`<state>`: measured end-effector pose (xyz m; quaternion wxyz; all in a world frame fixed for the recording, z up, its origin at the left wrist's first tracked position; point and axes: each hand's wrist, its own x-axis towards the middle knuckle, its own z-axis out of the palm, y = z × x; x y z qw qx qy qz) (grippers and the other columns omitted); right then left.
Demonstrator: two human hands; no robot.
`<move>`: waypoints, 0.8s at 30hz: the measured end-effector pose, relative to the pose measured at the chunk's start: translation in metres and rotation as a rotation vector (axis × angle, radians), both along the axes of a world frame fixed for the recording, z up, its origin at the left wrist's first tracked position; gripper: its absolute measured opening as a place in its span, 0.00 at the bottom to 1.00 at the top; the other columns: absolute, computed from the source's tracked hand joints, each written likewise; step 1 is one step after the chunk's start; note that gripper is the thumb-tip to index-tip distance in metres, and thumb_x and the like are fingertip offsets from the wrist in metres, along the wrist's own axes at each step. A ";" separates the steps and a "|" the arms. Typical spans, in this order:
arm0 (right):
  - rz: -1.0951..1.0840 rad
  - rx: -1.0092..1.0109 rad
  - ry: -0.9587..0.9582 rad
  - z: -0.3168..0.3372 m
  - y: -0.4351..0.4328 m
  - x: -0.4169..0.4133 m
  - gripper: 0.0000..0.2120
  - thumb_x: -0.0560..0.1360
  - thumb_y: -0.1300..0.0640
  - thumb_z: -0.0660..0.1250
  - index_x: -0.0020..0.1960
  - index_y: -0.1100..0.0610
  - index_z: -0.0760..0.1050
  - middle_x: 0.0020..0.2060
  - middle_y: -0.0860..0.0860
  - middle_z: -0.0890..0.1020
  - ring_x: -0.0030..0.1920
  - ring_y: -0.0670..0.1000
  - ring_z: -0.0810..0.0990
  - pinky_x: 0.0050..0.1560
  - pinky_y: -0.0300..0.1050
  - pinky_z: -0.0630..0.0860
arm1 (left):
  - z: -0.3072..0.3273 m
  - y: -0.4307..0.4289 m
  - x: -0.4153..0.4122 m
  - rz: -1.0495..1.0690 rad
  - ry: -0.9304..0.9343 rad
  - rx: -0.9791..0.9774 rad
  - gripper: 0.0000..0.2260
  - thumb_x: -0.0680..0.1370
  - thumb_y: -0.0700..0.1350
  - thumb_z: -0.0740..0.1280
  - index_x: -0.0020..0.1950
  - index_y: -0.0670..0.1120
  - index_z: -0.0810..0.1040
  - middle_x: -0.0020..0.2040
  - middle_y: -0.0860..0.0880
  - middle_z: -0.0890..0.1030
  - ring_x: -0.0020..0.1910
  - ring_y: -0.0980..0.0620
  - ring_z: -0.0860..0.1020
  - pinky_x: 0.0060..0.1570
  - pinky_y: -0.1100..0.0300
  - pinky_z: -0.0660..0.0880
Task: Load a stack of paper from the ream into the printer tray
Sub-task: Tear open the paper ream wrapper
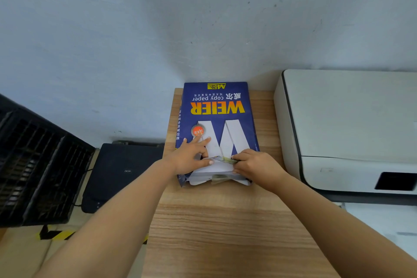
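Observation:
A blue ream of copy paper [216, 108] with yellow lettering lies flat on the wooden table [221, 228], its far end against the wall. Its near end is torn open, and white wrapper flaps [216, 178] stick out toward me. My left hand [191, 156] rests on the top of the ream at its near left, fingers spread, thumb on the white flap. My right hand [255, 165] pinches the torn wrapper edge at the near right. The white printer [347, 128] stands to the right of the ream; no open tray shows.
A black flat device [121, 171] sits lower at the left beside the table. A black slatted crate [33, 165] stands further left. Yellow-black tape [56, 235] marks the floor. The wall is right behind the ream.

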<state>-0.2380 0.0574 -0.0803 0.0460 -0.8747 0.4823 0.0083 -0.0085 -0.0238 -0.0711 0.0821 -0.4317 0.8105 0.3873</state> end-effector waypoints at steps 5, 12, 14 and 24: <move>0.015 -0.002 -0.001 0.006 0.000 0.001 0.11 0.61 0.58 0.79 0.43 0.54 0.84 0.47 0.52 0.86 0.44 0.53 0.84 0.27 0.47 0.81 | -0.001 0.001 0.000 0.003 0.001 -0.006 0.13 0.78 0.53 0.63 0.49 0.43 0.77 0.78 0.52 0.53 0.78 0.52 0.42 0.75 0.45 0.38; 0.005 0.007 0.010 0.004 0.002 0.000 0.13 0.63 0.62 0.77 0.47 0.57 0.82 0.51 0.54 0.84 0.47 0.55 0.83 0.31 0.47 0.81 | -0.004 -0.001 0.001 0.006 -0.004 0.007 0.14 0.78 0.54 0.63 0.48 0.43 0.77 0.78 0.53 0.53 0.78 0.52 0.42 0.76 0.45 0.38; -0.002 -0.012 0.019 0.003 0.004 0.003 0.16 0.60 0.64 0.78 0.46 0.58 0.81 0.51 0.54 0.83 0.46 0.55 0.82 0.32 0.46 0.81 | -0.005 -0.001 0.001 0.006 -0.005 -0.001 0.14 0.78 0.54 0.63 0.48 0.43 0.77 0.78 0.53 0.53 0.78 0.52 0.42 0.75 0.46 0.38; -0.054 -0.105 -0.023 0.009 0.020 0.008 0.14 0.57 0.61 0.80 0.40 0.55 0.80 0.55 0.54 0.81 0.48 0.52 0.82 0.46 0.45 0.80 | -0.012 0.029 0.000 0.106 0.153 -0.152 0.08 0.77 0.54 0.64 0.47 0.51 0.74 0.77 0.49 0.59 0.77 0.56 0.51 0.76 0.51 0.42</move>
